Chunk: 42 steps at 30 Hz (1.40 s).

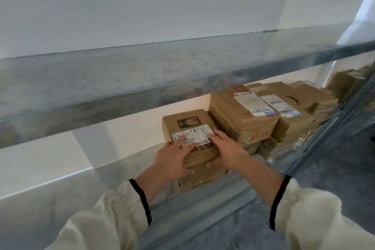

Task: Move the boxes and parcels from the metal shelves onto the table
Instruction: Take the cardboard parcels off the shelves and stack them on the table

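Head camera looks down at a small cardboard box (188, 126) with a white label, sitting on top of another brown box (203, 178) on the lower metal shelf (113, 170), beneath the upper shelf (121, 79). The left hand (172, 162) and right hand (229, 152) hold it from either side, fingers (183, 145) laid over its top and label, thumbs hooked at its front edge. Just beside it to the right, taped parcels (249, 113) with shipping labels are stacked on the same shelf.
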Each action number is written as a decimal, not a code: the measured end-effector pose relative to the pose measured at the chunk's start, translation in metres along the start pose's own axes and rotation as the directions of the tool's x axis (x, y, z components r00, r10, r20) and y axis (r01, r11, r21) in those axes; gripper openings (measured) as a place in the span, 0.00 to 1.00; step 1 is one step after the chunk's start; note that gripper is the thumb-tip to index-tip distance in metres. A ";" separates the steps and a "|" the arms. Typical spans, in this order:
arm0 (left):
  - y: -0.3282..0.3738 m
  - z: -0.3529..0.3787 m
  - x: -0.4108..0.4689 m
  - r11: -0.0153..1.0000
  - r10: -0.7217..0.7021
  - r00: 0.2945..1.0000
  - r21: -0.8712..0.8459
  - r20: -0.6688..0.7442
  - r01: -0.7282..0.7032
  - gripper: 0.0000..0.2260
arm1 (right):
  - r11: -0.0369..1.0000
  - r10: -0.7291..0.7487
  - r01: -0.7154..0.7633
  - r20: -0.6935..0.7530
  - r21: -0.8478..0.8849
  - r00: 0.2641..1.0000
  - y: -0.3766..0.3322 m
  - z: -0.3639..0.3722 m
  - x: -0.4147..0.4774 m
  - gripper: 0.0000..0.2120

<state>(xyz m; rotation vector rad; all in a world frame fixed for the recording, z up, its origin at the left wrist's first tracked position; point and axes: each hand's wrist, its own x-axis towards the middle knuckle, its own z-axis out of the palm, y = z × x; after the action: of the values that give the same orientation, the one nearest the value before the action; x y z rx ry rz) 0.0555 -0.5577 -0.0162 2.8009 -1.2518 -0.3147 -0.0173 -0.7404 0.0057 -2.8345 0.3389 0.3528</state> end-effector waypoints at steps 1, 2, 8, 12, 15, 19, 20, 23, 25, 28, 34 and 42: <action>-0.002 0.001 -0.001 1.000 -0.001 1.000 -0.017 0.013 0.001 0.38 | 1.000 -0.012 0.012 0.009 0.017 1.000 0.001 0.001 0.000 0.48; -0.002 0.003 -0.001 0.999 -0.002 1.000 -0.039 0.028 0.003 0.39 | 0.999 -0.024 0.023 0.012 0.025 1.000 0.001 0.001 0.000 0.48; 0.005 0.008 -0.003 0.984 0.003 0.999 -0.176 0.040 0.004 0.39 | 0.996 -0.088 0.089 -0.032 0.032 0.996 0.005 0.007 -0.001 0.47; 0.004 0.007 -0.014 0.982 -0.026 1.000 -0.188 0.015 0.028 0.39 | 0.986 -0.165 0.166 -0.057 0.000 0.985 0.001 0.006 -0.005 0.44; 0.000 0.003 -0.031 0.983 -0.075 0.997 -0.169 -0.023 0.070 0.39 | 0.967 -0.256 0.255 -0.081 -0.018 0.963 -0.008 0.003 -0.009 0.42; -0.011 -0.002 -0.066 0.977 -0.164 0.983 -0.152 -0.081 0.151 0.39 | 0.929 -0.369 0.362 -0.106 -0.076 0.923 -0.034 0.000 -0.018 0.41; -0.013 -0.003 -0.078 0.973 -0.191 0.978 -0.151 -0.087 0.177 0.39 | 0.919 -0.392 0.385 -0.102 -0.083 0.914 -0.043 0.001 -0.021 0.41; -0.021 -0.004 -0.116 0.950 -0.281 0.956 -0.167 -0.086 0.264 0.39 | 0.888 -0.458 0.451 -0.080 -0.092 0.885 -0.074 0.007 -0.033 0.41; -0.027 -0.004 -0.146 0.932 -0.342 0.935 -0.166 -0.093 0.324 0.38 | 0.861 -0.506 0.500 -0.064 -0.097 0.860 -0.097 0.014 -0.041 0.41; -0.035 -0.002 -0.198 0.891 -0.439 0.893 -0.170 -0.095 0.420 0.38 | 0.808 -0.587 0.582 -0.035 -0.093 0.809 -0.138 0.026 -0.058 0.41; -0.037 0.003 -0.333 0.765 -0.634 0.768 -0.214 -0.088 0.607 0.37 | 0.658 -0.751 0.751 0.027 -0.061 0.660 -0.234 0.057 -0.115 0.41; -0.014 0.027 -0.533 0.485 -0.872 0.483 -0.272 -0.077 0.831 0.37 | 0.352 -0.929 0.936 0.124 -0.001 0.349 -0.372 0.118 -0.228 0.40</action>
<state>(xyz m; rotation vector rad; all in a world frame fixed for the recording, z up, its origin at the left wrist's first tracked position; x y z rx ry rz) -0.2865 -0.1516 0.0419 2.9056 0.3477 -0.1425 -0.1595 -0.3127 0.0419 -2.4911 -1.3517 0.2262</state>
